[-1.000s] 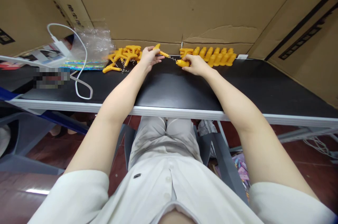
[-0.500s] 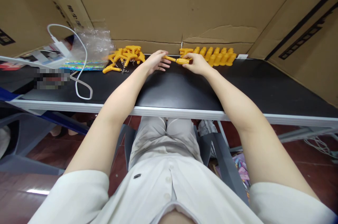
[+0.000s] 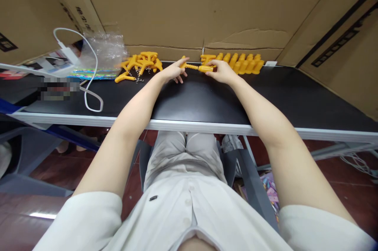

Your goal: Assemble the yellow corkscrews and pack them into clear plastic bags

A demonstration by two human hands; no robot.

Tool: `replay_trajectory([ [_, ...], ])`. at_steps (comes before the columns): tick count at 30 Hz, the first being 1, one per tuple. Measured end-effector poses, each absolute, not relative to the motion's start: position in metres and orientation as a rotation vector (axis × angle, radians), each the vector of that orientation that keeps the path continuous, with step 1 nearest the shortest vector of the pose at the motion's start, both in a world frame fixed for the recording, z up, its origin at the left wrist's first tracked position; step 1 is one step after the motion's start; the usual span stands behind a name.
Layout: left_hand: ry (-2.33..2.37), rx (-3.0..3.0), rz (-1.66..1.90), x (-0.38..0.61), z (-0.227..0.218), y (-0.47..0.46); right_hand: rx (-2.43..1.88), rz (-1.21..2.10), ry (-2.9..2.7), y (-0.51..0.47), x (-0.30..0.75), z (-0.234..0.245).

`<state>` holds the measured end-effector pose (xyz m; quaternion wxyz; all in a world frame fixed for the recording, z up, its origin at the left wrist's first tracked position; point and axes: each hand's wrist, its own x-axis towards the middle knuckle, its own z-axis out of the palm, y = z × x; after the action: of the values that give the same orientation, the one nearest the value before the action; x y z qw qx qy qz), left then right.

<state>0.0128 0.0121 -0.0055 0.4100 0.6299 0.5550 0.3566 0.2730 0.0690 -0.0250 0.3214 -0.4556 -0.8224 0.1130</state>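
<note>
Over the back of the black table, my left hand (image 3: 174, 72) pinches the yellow T-shaped handle (image 3: 183, 62) of a corkscrew between thumb and index finger, its other fingers loose below. The corkscrew's spiral (image 3: 192, 66) looks yellowish and runs level to the right. Its far end meets a ribbed yellow sleeve (image 3: 206, 69), which the fingertips of my right hand (image 3: 220, 70) grip. How far the spiral goes inside the sleeve is hidden. Left of my hands lies a heap of yellow-handled corkscrews (image 3: 141, 62) with bare metal spirals.
Yellow sleeves (image 3: 243, 64) stand in rows behind and right of my right hand, beside another yellow T-handle (image 3: 208, 58). A white cable (image 3: 96, 58), clear plastic bags (image 3: 103, 52) and colourful packets lie left. Cardboard (image 3: 177, 10) walls the back; a metal edge (image 3: 201, 125) runs along the front.
My left hand has turned about the handle, its fingers curling down and its index finger reaching over the top. My right hand and the sleeve have hardly moved.
</note>
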Motion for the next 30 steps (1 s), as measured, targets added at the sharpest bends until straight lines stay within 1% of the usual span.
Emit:
replay_trajectory([
  [7,1.589,2.054,0.713,0.006,-0.006,0.011,-1.241,0.308,-2.182,0.063,0.270,-0.021],
  [10,1.632,2.154,0.718,0.006,-0.003,0.008,-1.241,0.309,-2.189,0.059,0.268,-0.019],
  [17,1.765,2.282,0.638,0.014,-0.003,0.002,-1.213,0.310,-2.175,0.058,0.268,-0.018],
  [22,1.743,2.201,0.712,0.014,-0.005,0.003,-1.227,0.336,-2.175,0.053,0.266,-0.015],
  [27,1.732,2.325,0.687,0.011,-0.006,0.008,-1.216,0.359,-2.167,0.052,0.265,-0.015],
  [30,1.728,2.273,0.739,0.010,-0.005,0.008,-1.190,0.381,-2.151,0.056,0.266,-0.017],
])
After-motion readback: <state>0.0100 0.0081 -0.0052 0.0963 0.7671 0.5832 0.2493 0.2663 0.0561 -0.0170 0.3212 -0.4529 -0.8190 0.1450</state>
